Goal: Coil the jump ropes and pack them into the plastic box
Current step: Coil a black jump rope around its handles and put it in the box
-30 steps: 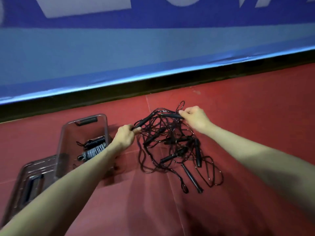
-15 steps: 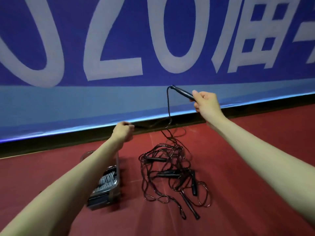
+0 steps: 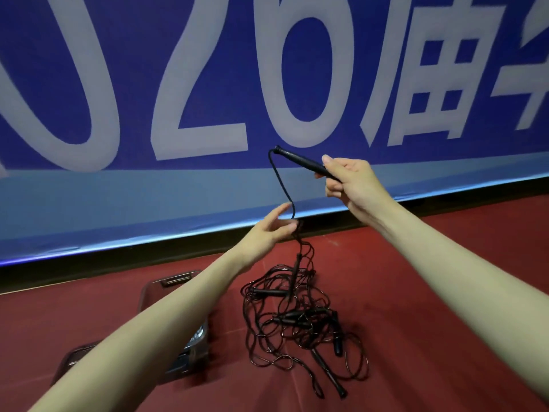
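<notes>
My right hand (image 3: 352,181) grips a black jump rope handle (image 3: 300,160) raised in front of the blue banner. Its cord (image 3: 283,188) loops down past my left hand (image 3: 271,230), whose fingers are straight and touch the cord from the left. Below, the cord runs into a tangled pile of black jump ropes (image 3: 297,325) with several handles on the red floor. The clear plastic box (image 3: 166,285) sits left of the pile, mostly hidden behind my left forearm; a coiled rope inside shows near its right wall.
The box lid (image 3: 74,359) lies on the floor at the lower left, partly under my left arm. A blue banner wall (image 3: 208,84) with a dark base strip stands close behind the pile. Red floor stretches to the right.
My right hand has lifted the handle higher, drawing cord up out of the pile. My left hand let go of the other handle, opened and moved right to the hanging cord. The view tilted up.
</notes>
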A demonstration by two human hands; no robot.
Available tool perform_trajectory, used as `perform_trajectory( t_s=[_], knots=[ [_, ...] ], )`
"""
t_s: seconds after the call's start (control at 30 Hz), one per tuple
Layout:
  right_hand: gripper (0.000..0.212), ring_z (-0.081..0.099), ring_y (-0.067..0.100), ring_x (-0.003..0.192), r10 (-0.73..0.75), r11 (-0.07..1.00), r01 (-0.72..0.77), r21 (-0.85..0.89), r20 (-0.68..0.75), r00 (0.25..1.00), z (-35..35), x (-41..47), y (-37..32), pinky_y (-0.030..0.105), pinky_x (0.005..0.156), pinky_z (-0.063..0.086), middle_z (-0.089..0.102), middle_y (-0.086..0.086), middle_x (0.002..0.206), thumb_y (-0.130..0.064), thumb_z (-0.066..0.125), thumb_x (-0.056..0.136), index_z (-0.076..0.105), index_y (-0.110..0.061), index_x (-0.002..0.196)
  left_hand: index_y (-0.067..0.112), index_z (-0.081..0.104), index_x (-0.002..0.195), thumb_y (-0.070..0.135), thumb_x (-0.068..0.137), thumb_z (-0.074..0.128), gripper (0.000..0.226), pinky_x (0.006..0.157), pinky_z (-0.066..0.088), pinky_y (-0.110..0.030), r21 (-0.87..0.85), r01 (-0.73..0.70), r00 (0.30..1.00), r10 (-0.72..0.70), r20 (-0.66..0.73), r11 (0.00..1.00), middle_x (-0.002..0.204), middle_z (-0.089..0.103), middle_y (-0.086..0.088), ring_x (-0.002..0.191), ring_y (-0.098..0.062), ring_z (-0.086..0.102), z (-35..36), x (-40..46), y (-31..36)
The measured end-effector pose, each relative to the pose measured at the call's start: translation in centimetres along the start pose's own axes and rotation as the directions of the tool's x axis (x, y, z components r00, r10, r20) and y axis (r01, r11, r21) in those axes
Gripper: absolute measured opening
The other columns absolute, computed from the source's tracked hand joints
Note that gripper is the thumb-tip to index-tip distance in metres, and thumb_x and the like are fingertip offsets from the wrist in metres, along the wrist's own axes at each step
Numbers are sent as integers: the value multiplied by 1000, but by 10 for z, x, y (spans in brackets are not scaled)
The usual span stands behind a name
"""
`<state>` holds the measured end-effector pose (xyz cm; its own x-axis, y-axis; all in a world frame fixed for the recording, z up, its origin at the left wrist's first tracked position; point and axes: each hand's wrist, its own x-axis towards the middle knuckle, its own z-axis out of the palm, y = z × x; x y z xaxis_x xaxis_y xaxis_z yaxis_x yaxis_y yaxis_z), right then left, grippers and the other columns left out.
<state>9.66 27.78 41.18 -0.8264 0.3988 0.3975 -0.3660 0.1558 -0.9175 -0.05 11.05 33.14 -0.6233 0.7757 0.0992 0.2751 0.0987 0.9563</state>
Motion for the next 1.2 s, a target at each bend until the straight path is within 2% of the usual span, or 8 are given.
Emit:
perform_trajectory(
  t_s=[0.1, 0.2, 0.3, 0.5, 0.83, 1.0, 1.1, 1.2],
  knots=[
    [35, 25, 9, 45, 15, 995, -17, 100, 23, 1000, 0, 0, -9, 22, 51, 26, 28, -5, 45, -23, 51, 101, 63, 1, 79, 28, 60, 118, 19, 92, 65, 29, 84, 42, -11, 186, 22, 999, -17, -27, 982, 105, 62, 4, 91, -4, 60, 10, 2, -18],
    [35, 24, 9, 45, 27, 991, -32, 131, 45, 999, 2, -1, -12, 24, 53, 26, 28, -6, 44, -23, 51, 101, 63, 2, 81, 11, 47, 91, 10, 91, 64, 17, 55, 38, -7, 136, 14, 855, 58, -515, 991, 82, 50, -3, 63, -8, 45, 10, 2, -28],
    [35, 24, 11, 45, 29, 985, -39, 166, 61, 998, 5, -2, -11, 28, 57, 26, 27, -5, 44, -24, 50, 101, 63, 1, 81, 12, 37, 104, 7, 92, 61, 27, 46, 36, -8, 42, -37, 757, 55, -651, 998, 75, 44, -2, 56, -10, 42, -1, 3, -27],
    [35, 27, 10, 42, 57, 947, -56, 317, 8, 998, 3, 0, -11, 29, 59, 27, 28, -5, 43, -24, 48, 102, 62, 1, 82, 14, 72, 94, 29, 99, 51, 27, 76, 40, -25, 412, 305, 904, -124, -410, 859, 87, 64, -2, 85, -18, 57, -18, 7, -58],
    [33, 31, 9, 42, 169, 873, -104, 476, -96, 981, -18, 4, 4, 27, 62, 33, 30, -6, 45, -31, 50, 101, 60, -1, 89, 20, 60, 84, 44, 91, 61, 25, 93, 46, -39, 663, 394, 919, -259, -297, 637, 119, 53, -16, 102, -26, 53, -32, 7, -102],
    [33, 29, 10, 42, 159, 891, -145, 431, 5, 987, -9, -1, 2, 28, 62, 34, 29, -5, 44, -29, 51, 101, 61, -2, 86, 23, 26, 151, 26, 91, 65, 72, 116, 26, -43, 360, 131, 967, -40, -250, 924, 154, 28, -1, 141, -19, 27, -4, 16, -65],
    [32, 27, 10, 42, 154, 891, -161, 425, 51, 987, -5, -2, -1, 28, 62, 31, 27, -6, 44, -28, 50, 101, 60, -1, 86, 31, 29, 149, 22, 91, 65, 69, 114, 29, -33, 142, 4, 997, 6, -70, 990, 147, 37, 8, 136, -8, 32, 13, 21, -48],
    [32, 28, 10, 41, 163, 881, -167, 442, 48, 986, -6, -4, -1, 28, 62, 33, 27, -6, 43, -28, 50, 101, 60, -2, 85, 22, 59, 109, 23, 91, 65, 19, 101, 47, -38, 278, 43, 991, -77, 112, 960, 115, 63, 2, 105, -14, 59, 25, 18, -64]
  ],
)
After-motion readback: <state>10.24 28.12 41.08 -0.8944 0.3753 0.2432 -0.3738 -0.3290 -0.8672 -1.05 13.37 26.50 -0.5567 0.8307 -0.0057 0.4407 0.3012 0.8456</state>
